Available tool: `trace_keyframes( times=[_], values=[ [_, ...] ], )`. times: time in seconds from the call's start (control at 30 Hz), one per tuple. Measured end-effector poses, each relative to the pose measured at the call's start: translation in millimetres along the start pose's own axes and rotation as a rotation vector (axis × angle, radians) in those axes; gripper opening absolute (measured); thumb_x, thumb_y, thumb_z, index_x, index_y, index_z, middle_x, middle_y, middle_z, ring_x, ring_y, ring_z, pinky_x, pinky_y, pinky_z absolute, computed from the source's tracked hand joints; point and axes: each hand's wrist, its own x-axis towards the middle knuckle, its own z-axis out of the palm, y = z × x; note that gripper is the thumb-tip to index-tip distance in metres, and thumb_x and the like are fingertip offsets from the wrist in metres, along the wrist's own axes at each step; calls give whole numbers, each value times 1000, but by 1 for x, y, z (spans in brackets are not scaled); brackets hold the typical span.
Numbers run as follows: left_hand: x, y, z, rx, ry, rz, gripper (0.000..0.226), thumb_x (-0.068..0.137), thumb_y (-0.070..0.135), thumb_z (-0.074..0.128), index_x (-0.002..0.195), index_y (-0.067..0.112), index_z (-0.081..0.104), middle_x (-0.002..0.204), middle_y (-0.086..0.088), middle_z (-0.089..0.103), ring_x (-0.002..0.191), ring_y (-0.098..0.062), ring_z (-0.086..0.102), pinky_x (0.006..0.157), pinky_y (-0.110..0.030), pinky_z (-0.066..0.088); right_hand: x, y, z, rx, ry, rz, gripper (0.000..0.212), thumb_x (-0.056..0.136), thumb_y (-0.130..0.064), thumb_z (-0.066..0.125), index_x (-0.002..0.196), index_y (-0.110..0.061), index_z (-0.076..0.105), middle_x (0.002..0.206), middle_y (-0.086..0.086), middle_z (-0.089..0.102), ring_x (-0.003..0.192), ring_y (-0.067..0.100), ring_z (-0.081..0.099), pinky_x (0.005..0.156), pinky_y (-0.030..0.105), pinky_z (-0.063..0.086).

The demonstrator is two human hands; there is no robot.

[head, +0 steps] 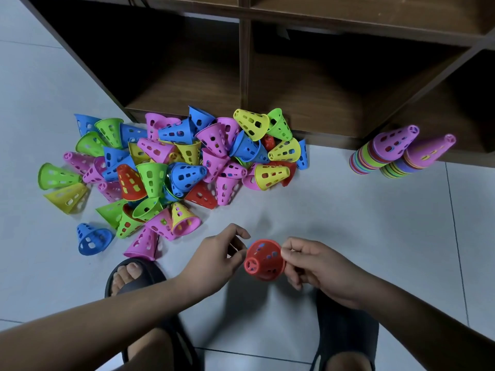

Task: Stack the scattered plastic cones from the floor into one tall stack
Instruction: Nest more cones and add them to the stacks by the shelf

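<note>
A red perforated cone (263, 260) hangs above the floor between my hands, its narrow tip toward me; blue shows through its holes, so a blue cone seems nested inside. My right hand (313, 266) pinches its rim on the right. My left hand (218, 257) touches its left side with curled fingertips. A big heap of scattered cones (171, 167) in pink, blue, green, yellow and red lies on the floor to the upper left. Two tall stacks stand at the right: one stack (380, 149) and a second stack (417, 156), both topped with pink cones.
A dark wooden shelf unit (241, 76) with open cubbies stands behind the heap and the stacks. My feet in black slippers (134, 274) rest on the grey tiled floor (348, 223) below my hands. A lone blue cone (93, 238) lies left of my foot.
</note>
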Motion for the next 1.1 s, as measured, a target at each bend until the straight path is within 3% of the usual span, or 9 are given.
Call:
trace_keyframes(
  times=[0.23, 0.43, 0.57, 0.7, 0.77, 0.9, 1.1],
  values=[
    [7, -14, -5, 64, -32, -31, 22, 99, 22, 72, 115, 31, 61, 93, 13, 75, 85, -7, 71, 78, -28, 55, 24, 14, -4, -325, 211, 56, 15, 107, -19, 59, 99, -8, 64, 79, 16, 75, 68, 23, 68, 67, 37, 52],
    [29, -16, -31, 176, 148, 23, 22, 95, 18, 75, 113, 26, 65, 93, 17, 74, 81, -2, 69, 77, -29, 55, 48, 3, -22, -504, 376, 8, 1, 99, -23, 67, 99, -24, 66, 88, 2, 74, 70, 16, 73, 67, 39, 54],
    [47, -13, -66, 276, 267, 131, 20, 93, 19, 77, 109, 26, 65, 96, 14, 70, 83, -2, 68, 76, -32, 59, 67, -18, -41, -716, 521, -163, 16, 98, -27, 71, 112, -27, 64, 104, -10, 66, 82, 11, 67, 75, 28, 51],
    [61, -10, -97, 371, 386, 195, 24, 93, 20, 77, 114, 21, 66, 102, 6, 66, 87, -13, 64, 75, -36, 57, 92, -36, -54, -898, 630, -346, 39, 95, -29, 74, 128, -27, 56, 118, -8, 52, 84, 13, 63, 78, 37, 56],
    [67, -13, -108, 424, 429, 205, 30, 92, 20, 80, 118, 18, 64, 111, 2, 63, 96, -17, 61, 77, -35, 53, 102, -43, -58, -927, 650, -385, 48, 93, -34, 76, 134, -28, 53, 124, -6, 49, 90, 18, 65, 80, 41, 58],
    [78, -25, -120, 546, 447, 208, 48, 86, 17, 87, 126, 17, 61, 121, -5, 56, 108, -28, 53, 82, -45, 51, 119, -51, -67, -949, 624, -399, 57, 91, -37, 79, 140, -26, 52, 130, 0, 51, 97, 24, 65, 86, 43, 57],
    [90, -42, -123, 680, 402, 180, 54, 87, 33, 86, 135, 20, 63, 121, -2, 59, 105, -25, 50, 83, -42, 52, 136, -51, -78, -976, 601, -400, 43, 93, -31, 77, 131, -25, 60, 119, -1, 52, 93, 25, 66, 87, 45, 58]
  ],
)
